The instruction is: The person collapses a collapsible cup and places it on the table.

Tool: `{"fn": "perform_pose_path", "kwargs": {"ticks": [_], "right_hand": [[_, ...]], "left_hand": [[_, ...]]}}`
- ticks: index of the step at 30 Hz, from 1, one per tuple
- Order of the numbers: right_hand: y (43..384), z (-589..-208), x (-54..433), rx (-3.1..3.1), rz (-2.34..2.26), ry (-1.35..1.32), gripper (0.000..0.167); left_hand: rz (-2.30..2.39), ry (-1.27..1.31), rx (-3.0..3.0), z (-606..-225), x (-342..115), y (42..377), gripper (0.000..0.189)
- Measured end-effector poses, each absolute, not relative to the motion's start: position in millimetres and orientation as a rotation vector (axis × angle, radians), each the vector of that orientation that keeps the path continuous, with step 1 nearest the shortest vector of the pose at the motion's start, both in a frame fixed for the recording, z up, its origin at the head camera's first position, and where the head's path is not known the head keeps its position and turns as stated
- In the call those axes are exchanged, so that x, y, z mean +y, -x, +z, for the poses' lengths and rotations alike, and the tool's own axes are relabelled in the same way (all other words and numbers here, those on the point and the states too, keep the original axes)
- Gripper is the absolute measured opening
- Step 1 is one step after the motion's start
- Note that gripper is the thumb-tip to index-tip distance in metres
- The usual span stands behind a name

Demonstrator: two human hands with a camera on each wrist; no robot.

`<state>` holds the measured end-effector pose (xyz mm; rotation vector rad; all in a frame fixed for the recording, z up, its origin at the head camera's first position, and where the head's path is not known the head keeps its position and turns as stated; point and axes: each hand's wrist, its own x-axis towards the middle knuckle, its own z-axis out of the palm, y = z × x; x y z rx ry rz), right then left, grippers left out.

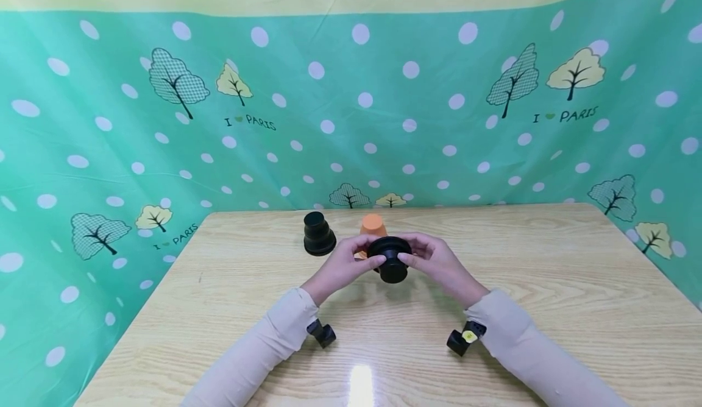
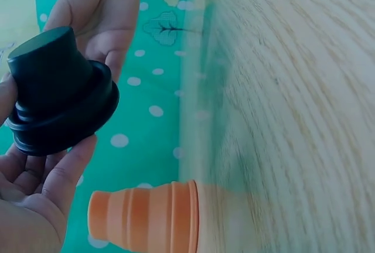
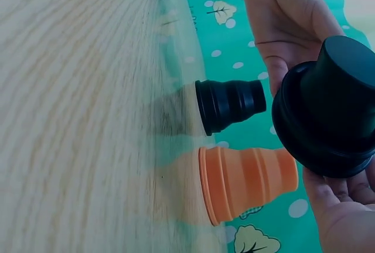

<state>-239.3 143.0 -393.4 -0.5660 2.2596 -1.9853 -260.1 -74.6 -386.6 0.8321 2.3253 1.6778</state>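
Between both hands, above the table, is a black collapsible cup (image 1: pixel 393 268), partly folded, its narrow base pointing down toward me and its wide rim up. My left hand (image 1: pixel 351 257) grips its left side, thumb on the front and fingers around the rim. On the other side my right hand (image 1: pixel 433 258) holds it the same way. Just behind the hands an orange collapsible cup (image 1: pixel 373 224) stands upside down, extended, its lower part hidden in the head view. To its left a second black collapsible cup (image 1: pixel 318 235) also stands upside down, extended.
The wooden table (image 1: pixel 230 309) reaches back to a green polka-dot curtain (image 1: pixel 384 133). A dark camera is strapped at each wrist, close above the tabletop. A bright light reflection lies on the near part of the table.
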Motion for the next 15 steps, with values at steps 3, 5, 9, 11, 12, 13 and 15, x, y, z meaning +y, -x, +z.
{"fn": "perform_pose_path", "kwargs": {"ticks": [3, 5, 9, 11, 12, 13, 15], "right_hand": [[239.2, -393.7, 143.4, 2.241, -1.959, 0.594, 0.038], [238.7, -393.1, 142.9, 2.239, -1.941, 0.613, 0.037], [238.0, -392.1, 142.1, 2.248, -1.925, 0.635, 0.033], [237.9, -392.2, 141.6, 2.254, -1.927, 0.645, 0.031], [237.7, -392.2, 141.4, 2.256, -1.931, 0.649, 0.030], [237.6, -392.2, 141.0, 2.259, -1.934, 0.657, 0.029], [237.4, -392.6, 140.5, 2.276, -1.937, 0.663, 0.028]], "left_hand": [[1.652, -0.826, 2.355, -387.4, -73.4, 260.2, 0.020], [1.632, -0.834, 2.382, -387.8, -73.1, 260.0, 0.018], [1.613, -0.866, 2.419, -387.8, -72.4, 259.4, 0.016], [1.610, -0.881, 2.428, -387.7, -72.3, 259.0, 0.016], [1.613, -0.889, 2.427, -387.7, -72.3, 258.7, 0.016], [1.615, -0.896, 2.425, -388.0, -72.3, 258.6, 0.016], [1.621, -0.915, 2.423, -388.4, -72.4, 258.2, 0.015]]}}
